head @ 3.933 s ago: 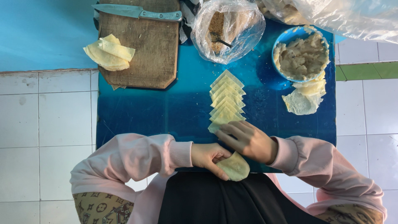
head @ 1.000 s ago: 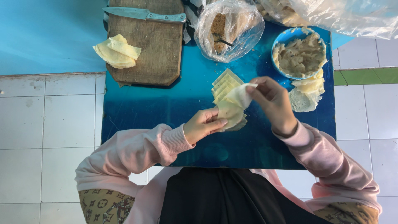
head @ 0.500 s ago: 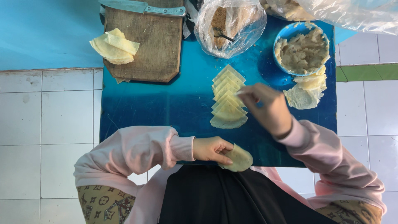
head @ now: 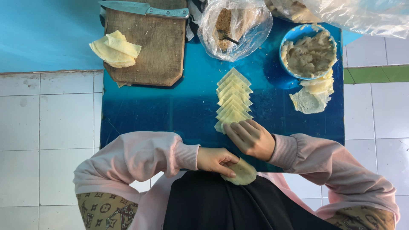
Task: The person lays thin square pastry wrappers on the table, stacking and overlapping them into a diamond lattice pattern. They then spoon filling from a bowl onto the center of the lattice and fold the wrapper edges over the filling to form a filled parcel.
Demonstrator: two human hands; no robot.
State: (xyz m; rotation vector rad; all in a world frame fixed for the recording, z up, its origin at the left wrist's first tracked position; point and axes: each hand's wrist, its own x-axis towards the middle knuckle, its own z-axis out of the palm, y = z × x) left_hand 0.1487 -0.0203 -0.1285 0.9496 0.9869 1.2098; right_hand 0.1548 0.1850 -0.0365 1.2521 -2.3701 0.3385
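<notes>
My left hand (head: 216, 161) grips a pale round dough wrapper (head: 243, 172) at the near edge of the blue table (head: 140, 110), just above my dark lap. My right hand (head: 251, 138) lies flat with its fingers on the nearest piece of a row of folded yellow wrappers (head: 232, 100). That row runs away from me down the middle of the table. Both hands are close together, the right just beyond the left.
A blue bowl of pale filling (head: 309, 53) stands at the far right, with a stack of round wrappers (head: 313, 94) beside it. A plastic bag of crumbs (head: 234, 25) sits at the far middle. A wooden board (head: 147, 44) holds folded wrappers (head: 114, 49) and a knife (head: 142, 8). White tiled floor surrounds the table.
My right hand has drawn back from the far part of the row to its near end. My left hand still holds the round wrapper at the table's edge.
</notes>
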